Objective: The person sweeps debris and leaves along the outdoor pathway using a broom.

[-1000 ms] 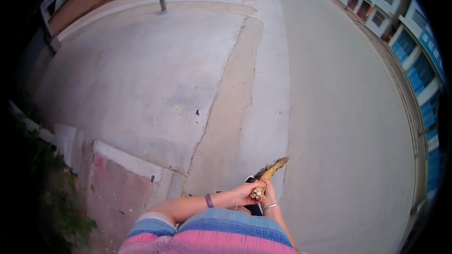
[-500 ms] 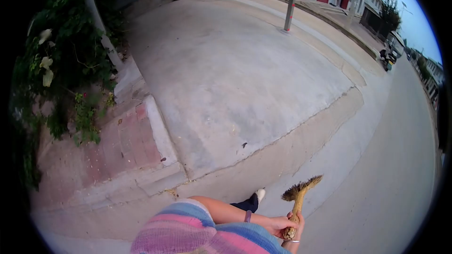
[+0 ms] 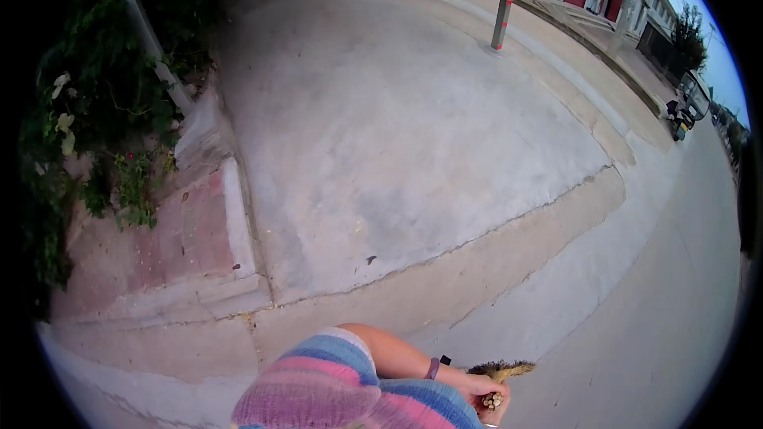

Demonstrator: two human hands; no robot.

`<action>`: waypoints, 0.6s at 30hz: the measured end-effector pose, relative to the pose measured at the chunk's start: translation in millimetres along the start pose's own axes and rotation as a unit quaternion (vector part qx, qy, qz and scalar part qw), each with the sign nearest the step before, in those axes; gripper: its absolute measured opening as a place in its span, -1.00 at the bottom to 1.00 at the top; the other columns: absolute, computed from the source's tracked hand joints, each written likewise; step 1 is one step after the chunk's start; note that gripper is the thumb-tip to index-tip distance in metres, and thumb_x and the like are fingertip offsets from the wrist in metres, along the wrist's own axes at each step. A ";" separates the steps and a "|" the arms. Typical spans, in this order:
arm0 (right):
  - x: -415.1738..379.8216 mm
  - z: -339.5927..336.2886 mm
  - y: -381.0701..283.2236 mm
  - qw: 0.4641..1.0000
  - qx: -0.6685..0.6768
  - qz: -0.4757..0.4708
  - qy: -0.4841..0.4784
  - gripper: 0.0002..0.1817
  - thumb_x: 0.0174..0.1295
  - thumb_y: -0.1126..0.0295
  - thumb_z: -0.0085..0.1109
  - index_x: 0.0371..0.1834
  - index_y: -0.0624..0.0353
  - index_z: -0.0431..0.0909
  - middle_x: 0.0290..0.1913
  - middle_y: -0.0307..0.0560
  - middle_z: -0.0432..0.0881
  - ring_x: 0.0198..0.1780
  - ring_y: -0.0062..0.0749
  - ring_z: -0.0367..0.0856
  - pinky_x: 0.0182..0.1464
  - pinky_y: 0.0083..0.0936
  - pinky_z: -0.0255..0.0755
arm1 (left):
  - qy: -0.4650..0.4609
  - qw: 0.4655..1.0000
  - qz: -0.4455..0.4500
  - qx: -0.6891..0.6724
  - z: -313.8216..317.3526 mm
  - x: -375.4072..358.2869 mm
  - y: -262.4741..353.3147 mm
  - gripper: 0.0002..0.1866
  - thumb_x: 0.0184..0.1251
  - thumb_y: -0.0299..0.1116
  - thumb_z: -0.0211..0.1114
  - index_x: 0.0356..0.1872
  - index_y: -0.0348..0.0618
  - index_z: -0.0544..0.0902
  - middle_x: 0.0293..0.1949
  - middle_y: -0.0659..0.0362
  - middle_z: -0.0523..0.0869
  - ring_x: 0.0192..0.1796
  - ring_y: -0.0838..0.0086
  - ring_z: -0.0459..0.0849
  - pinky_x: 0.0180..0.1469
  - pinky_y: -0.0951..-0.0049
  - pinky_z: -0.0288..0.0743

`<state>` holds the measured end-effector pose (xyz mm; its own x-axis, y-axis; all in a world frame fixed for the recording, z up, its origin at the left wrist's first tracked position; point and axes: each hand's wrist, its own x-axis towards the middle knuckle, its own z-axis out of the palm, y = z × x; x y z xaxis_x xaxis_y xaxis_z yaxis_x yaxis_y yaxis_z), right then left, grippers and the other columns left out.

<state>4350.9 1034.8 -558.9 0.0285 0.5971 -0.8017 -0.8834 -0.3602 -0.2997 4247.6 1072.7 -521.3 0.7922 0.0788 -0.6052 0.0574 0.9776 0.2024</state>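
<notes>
A short straw hand broom (image 3: 517, 368) is at the lower right, its dark bristly head pointing up and right. The cut stalk ends of its handle face me. My left hand (image 3: 474, 384), below a purple band on the wrist, is closed at the handle. My right hand (image 3: 503, 407), with a silvery bracelet partly in view, wraps round the handle from the right. The two hands overlap, so some fingers are hidden. A striped knitted sleeve covers my upper arm.
Concrete paving (image 3: 397, 127) with a cracked edge spreads ahead. On the left are a raised brick bed (image 3: 187, 226) and leafy bushes (image 3: 87, 95). A metal post (image 3: 505, 4) stands farther off. The road (image 3: 636, 334) runs along the right, with a parked vehicle (image 3: 680, 117).
The broom has swung lower and tipped away, so its handle end now faces me. Both hands stay on it. My view has shifted to the right, and the shoe is out of sight.
</notes>
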 end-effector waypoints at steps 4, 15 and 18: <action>56.8 4.2 -87.0 1.000 -0.016 0.022 -0.007 -0.70 0.09 0.19 0.05 -0.30 0.18 0.31 -0.53 -0.13 0.47 -0.51 -0.43 0.50 -0.47 -0.57 0.45 | 0.007 0.998 0.052 -0.045 30.5 43.6 77.7 -0.79 0.20 -0.16 0.16 -0.32 -0.05 0.45 -0.43 0.32 0.52 -0.39 0.58 0.52 -0.41 0.56 0.50; 194.8 106.0 -302.6 0.985 -0.101 0.116 -0.079 -0.69 0.08 0.20 0.07 -0.26 0.17 0.29 -0.52 -0.15 0.47 -0.50 -0.46 0.51 -0.47 -0.57 0.47 | 0.080 0.974 0.175 -0.117 103.7 157.3 263.4 -0.79 0.17 -0.17 0.17 -0.30 -0.06 0.48 -0.38 0.30 0.54 -0.36 0.59 0.53 -0.36 0.59 0.49; 244.6 145.0 -319.5 0.979 -0.125 0.138 -0.077 -0.69 0.08 0.23 0.07 -0.24 0.15 0.26 -0.50 -0.13 0.45 -0.50 -0.44 0.49 -0.50 -0.56 0.47 | 0.078 0.962 0.209 -0.158 88.6 159.9 306.0 -0.76 0.14 -0.18 0.20 -0.27 -0.07 0.47 -0.37 0.29 0.54 -0.35 0.57 0.53 -0.35 0.57 0.49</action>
<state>4572.3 1399.9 -584.2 -0.2832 0.5456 -0.7888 -0.7049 -0.6761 -0.2146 4445.6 1367.1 -487.9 0.6044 0.4820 -0.6343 -0.4529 0.8629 0.2242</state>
